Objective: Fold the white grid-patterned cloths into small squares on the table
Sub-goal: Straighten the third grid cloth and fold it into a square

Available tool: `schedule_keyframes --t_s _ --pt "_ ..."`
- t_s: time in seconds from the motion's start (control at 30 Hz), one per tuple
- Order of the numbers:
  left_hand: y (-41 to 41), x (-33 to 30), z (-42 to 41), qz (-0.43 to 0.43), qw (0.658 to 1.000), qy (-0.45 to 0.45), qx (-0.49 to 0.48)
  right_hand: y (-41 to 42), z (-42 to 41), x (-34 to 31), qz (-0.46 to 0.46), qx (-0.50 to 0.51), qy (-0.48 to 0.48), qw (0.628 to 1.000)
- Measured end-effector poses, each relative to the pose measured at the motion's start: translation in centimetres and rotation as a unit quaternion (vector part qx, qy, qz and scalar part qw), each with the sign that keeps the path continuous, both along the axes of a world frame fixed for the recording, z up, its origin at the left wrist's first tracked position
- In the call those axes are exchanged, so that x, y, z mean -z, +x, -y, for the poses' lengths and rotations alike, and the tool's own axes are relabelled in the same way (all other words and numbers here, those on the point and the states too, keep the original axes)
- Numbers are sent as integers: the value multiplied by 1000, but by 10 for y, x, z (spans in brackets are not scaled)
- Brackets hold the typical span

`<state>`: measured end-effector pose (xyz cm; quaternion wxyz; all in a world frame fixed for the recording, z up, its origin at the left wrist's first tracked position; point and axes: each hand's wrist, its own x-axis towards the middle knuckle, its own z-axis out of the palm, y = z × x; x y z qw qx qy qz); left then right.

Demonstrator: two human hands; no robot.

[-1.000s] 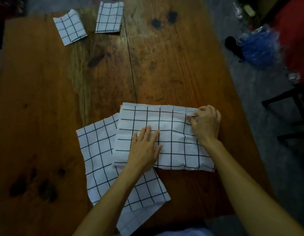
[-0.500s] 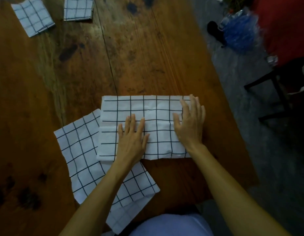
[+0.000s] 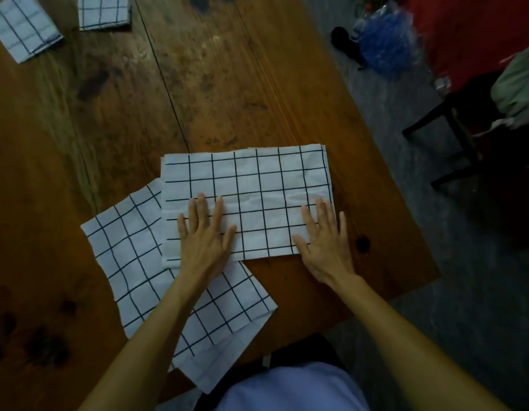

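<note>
A white grid-patterned cloth [image 3: 257,185], folded into a wide rectangle, lies near the table's front right. My left hand [image 3: 205,235] rests flat, fingers spread, on its lower left part. My right hand [image 3: 324,238] lies flat on its lower right corner, partly over the bare wood. Under it, skewed to the left, lies a second grid cloth [image 3: 130,256] that hangs over the front edge of the wooden table [image 3: 227,84]. Two small folded grid cloths sit at the far left: one [image 3: 23,28] tilted, one [image 3: 104,11] beside it.
The table's right edge runs diagonally just past my right hand. Beyond it on the grey floor are a dark chair [image 3: 465,129], a blue plastic bag [image 3: 385,40] and something red [image 3: 479,31].
My right hand let go of the cloth's upper right corner, flattened, and slid down to the lower right corner. My left hand stayed pressed on the cloth.
</note>
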<state>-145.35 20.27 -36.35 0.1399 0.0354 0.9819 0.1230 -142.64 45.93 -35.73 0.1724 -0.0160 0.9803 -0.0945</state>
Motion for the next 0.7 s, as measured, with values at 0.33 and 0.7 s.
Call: schedule_keyframes --t_s 0.33,0.7 --pt "-3 1 -21 -3 999 -2 46 -50 75 -9 -41 -49 -80 995" --pt "-9 7 -13 -43 999 6 25 -45 57 9 -44 -25 -6 999"
